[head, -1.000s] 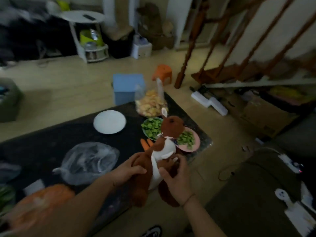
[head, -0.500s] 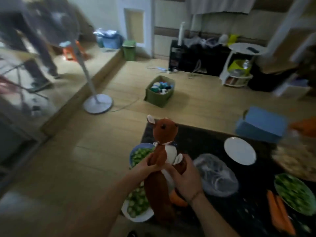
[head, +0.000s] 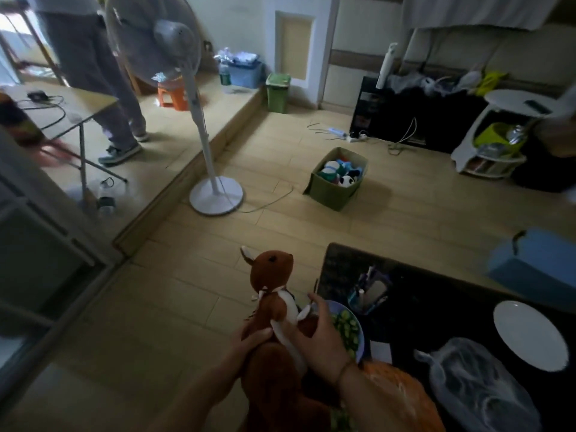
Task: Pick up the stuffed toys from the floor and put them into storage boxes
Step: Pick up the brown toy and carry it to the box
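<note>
Brown-and-white plush kangaroo toy (head: 274, 310), held upright at lower centre of the frame, head toward the top. Left hand (head: 251, 339) gripping the toy's waist from the left, fingers curled round the brown fabric. Right hand (head: 321, 338) laid on the toy's right flank, fingers spread and lightly bent against the white belly. Olive-green fabric storage box (head: 335, 190) on the pale wooden floor (head: 187, 307), centre right, well apart from the toy, already filled with soft toys. Black low table (head: 436, 307) at lower right, carrying a bowl of green vegetable pieces (head: 349, 328) just beside the right hand, a white round plate (head: 530, 335) and a clear crumpled plastic bag (head: 477, 391). White pedestal fan (head: 199, 120) at upper left. Legs of a standing person (head: 103, 82) on the raised step behind the fan.
</note>
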{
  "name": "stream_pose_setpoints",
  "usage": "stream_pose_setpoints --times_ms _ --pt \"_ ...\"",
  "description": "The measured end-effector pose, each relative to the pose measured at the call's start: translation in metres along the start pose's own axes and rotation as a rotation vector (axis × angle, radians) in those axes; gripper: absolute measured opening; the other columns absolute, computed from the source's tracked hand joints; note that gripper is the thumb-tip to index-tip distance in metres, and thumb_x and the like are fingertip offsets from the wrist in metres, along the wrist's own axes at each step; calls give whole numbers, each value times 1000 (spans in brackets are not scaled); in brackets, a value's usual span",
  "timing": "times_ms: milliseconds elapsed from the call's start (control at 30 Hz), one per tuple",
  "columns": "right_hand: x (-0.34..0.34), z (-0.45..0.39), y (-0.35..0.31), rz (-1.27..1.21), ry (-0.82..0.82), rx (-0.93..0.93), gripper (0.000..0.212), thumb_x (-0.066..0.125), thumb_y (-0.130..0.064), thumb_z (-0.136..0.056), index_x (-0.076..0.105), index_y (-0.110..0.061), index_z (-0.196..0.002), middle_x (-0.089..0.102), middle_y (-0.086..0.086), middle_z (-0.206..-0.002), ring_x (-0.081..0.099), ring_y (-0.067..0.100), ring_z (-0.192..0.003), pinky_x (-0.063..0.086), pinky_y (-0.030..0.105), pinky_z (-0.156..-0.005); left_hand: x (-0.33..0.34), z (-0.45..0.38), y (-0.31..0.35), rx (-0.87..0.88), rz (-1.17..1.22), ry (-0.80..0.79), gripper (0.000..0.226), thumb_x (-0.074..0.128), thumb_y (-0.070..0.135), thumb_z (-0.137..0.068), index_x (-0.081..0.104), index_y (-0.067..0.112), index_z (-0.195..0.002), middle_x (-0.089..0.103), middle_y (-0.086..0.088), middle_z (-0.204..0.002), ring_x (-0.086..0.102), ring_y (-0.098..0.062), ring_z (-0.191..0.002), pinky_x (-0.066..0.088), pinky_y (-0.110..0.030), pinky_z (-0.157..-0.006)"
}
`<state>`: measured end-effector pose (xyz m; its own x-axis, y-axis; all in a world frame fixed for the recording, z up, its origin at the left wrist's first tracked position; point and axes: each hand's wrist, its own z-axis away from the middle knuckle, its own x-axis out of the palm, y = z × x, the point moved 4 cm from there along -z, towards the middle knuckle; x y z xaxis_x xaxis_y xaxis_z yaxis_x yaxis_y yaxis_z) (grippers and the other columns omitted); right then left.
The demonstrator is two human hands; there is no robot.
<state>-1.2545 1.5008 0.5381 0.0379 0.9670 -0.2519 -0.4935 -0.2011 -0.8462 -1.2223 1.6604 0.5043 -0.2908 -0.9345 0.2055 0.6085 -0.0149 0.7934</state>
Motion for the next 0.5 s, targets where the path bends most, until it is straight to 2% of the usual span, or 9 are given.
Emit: stream_pose_setpoints --times_ms 100,167,233,300,333,400,433,500 --pt "44 -51 -26 -60 27 46 117 81 -54 -65 3 -37 -151 26 2 -157 41 23 -137 46 39 -107 -63 -51 29 28 -73 11 91 86 46 -28 65 7 -107 73 -12 -100 71 -24 -89 59 -27 -69" --pt "78 -81 -44 -123 1 98 124 84 -42 -68 -8 -37 -151 19 3 -160 37 24 -140 44 41 -109 -103 -76 54 40 -89 -28 76 83 39 -35 67 11 -104 76 -6 -93 73 -19 -83 57 -23 -62" --pt "104 -104 -59 -179 12 127 129 85 -41 -65 -13 -38 -149 20 1 -160 38 23 -140 45 41 -108 -131 -102 78 23 -105 -126 59 85 29 -49 67 14 -103 77 -2 -92 73 -16 -85 58 -21 -63" --pt "111 -124 -75 -217 81 131 138 85 -59 -50 -7 -38 -149 26 -4 -155 39 22 -140 45 36 -106 -140 -125 104 -6 -145 -244 47 85 26 -65 67 15 -106 76 -3 -98 72 -18 -93 60 -27 -73" --pt "106 -135 -80 -228 128 135 140 84 -65 -44 -2 -36 -150 28 -7 -153 38 22 -141 45 33 -104 -137 -137 117 -6 -195 -293 48 83 31 -66 68 13 -108 75 -6 -101 70 -22 -98 59 -33 -80" --pt "85 -152 -88 -225 237 146 123 84 -57 -54 12 -31 -151 29 -5 -156 38 21 -140 46 31 -104 -121 -163 139 -19 -289 -365 58 79 39 -62 67 11 -111 74 -8 -105 69 -25 -101 56 -42 -89" --pt "71 -160 -92 -204 287 149 114 83 -53 -60 18 -31 -151 31 -4 -156 40 21 -139 47 34 -105 -109 -177 148 -20 -325 -404 58 79 39 -63 66 10 -112 74 -8 -105 69 -25 -101 56 -41 -89" --pt "41 -171 -98 -172 390 146 105 82 -54 -62 26 -33 -148 39 -7 -151 45 18 -134 48 38 -105 -78 -201 163 -11 -389 -477 40 76 29 -76 66 12 -111 75 -3 -102 70 -19 -98 57 -30 -80"
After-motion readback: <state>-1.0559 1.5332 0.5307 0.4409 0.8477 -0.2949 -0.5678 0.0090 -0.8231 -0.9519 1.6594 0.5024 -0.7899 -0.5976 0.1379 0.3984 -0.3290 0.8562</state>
